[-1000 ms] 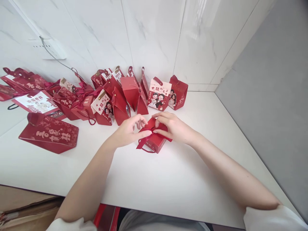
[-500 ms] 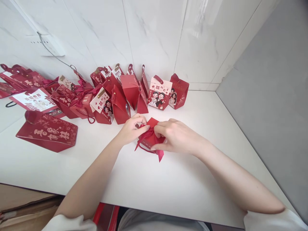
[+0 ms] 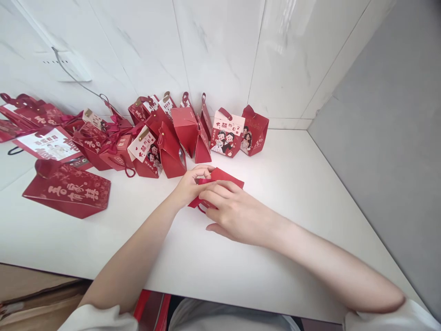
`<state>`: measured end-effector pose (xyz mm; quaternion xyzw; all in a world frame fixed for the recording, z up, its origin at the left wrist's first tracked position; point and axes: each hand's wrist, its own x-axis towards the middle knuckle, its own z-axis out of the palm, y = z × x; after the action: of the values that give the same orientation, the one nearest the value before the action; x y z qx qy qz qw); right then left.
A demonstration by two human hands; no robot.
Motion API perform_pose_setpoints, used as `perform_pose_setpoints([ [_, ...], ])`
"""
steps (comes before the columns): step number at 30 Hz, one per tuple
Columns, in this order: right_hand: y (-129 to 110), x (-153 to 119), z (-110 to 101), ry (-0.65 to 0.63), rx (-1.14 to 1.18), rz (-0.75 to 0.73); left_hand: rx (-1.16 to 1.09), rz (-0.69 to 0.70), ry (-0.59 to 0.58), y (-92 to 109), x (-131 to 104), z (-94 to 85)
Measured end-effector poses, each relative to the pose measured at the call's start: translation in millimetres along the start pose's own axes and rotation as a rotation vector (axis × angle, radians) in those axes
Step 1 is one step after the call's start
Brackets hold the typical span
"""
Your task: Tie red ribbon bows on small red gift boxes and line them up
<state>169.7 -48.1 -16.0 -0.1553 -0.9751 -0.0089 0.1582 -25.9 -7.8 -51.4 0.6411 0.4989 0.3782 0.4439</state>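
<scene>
A small red gift box (image 3: 227, 176) with a red ribbon (image 3: 206, 181) sits on the white table between my hands. My left hand (image 3: 194, 184) is at its left side, thumb and fingers pinched on the ribbon. Across the front of the box lies my right hand (image 3: 230, 207), its fingers bent over the ribbon and hiding most of it. Its thumb is held apart, below the box. Whether the right fingertips grip anything is hidden. A bit of dark red cord (image 3: 201, 209) shows beneath the box.
Several red gift boxes stand along the marble wall, including one with a printed couple (image 3: 226, 138). A larger red box (image 3: 69, 189) lies at the left on the white table (image 3: 138, 248). A grey panel (image 3: 389, 138) borders the right side.
My right hand has moved left over the ribbon, towards my left hand, and its thumb has come off the box. The box's right side is more exposed, and the ribbon's hanging end is out of sight.
</scene>
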Motion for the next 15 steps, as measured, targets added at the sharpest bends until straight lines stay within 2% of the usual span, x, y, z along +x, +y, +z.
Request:
perform_pose_setpoints([
  [3,-3.0,3.7,13.5,-0.013,-0.087,-0.010,-0.010,-0.034,0.000,-0.3,-0.5,-0.4],
  [5,-2.3,2.5,10.3,-0.023,-0.043,-0.020,-0.014,-0.049,-0.002,1.3,-1.1,-0.5],
  [10,5.9,-9.4,-28.0,-0.139,0.215,-0.011,0.038,-0.012,-0.015,3.6,-0.8,0.4],
  [13,10.5,-16.1,-45.3,-0.234,0.251,0.076,0.105,0.024,-0.010,3.2,-0.9,1.6],
  [15,12.7,-18.5,-48.8,-0.248,0.246,0.099,0.128,0.021,-0.010,3.6,-1.6,2.4],
])
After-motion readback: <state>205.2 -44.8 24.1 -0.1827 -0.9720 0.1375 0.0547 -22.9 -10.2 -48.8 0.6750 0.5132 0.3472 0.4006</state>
